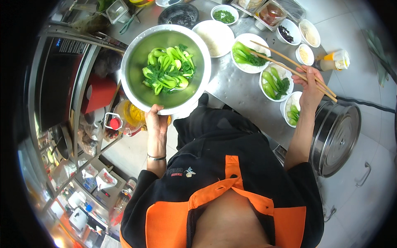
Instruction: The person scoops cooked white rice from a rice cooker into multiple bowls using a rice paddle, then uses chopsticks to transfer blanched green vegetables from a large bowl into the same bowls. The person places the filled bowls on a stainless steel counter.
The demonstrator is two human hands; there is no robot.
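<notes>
My left hand point(156, 122) grips the near rim of a large metal basin point(136, 86). Cooked bok choy point(169, 69) lies heaped inside it. Long wooden chopsticks point(288, 63) are in my right hand point(310, 85), their tips over a white bowl point(252, 68) with bok choy point(245, 54) on rice. Below that stands a second white bowl point(263, 91) of rice with bok choy point(273, 82) on it. A third such bowl point(283, 111) sits nearest me, partly cut off from view by my right forearm. Left of the first bowl is a white bowl point(214, 35) holding only rice.
On the steel counter point(229, 88) stand a bowl of chopped greens point(224, 17), a bowl of dark bits point(285, 33), and a squeeze bottle point(330, 65). A black pan point(178, 15) lies behind the basin. To my right is a lidded steel pot point(338, 139); at left, an oil jug point(130, 113).
</notes>
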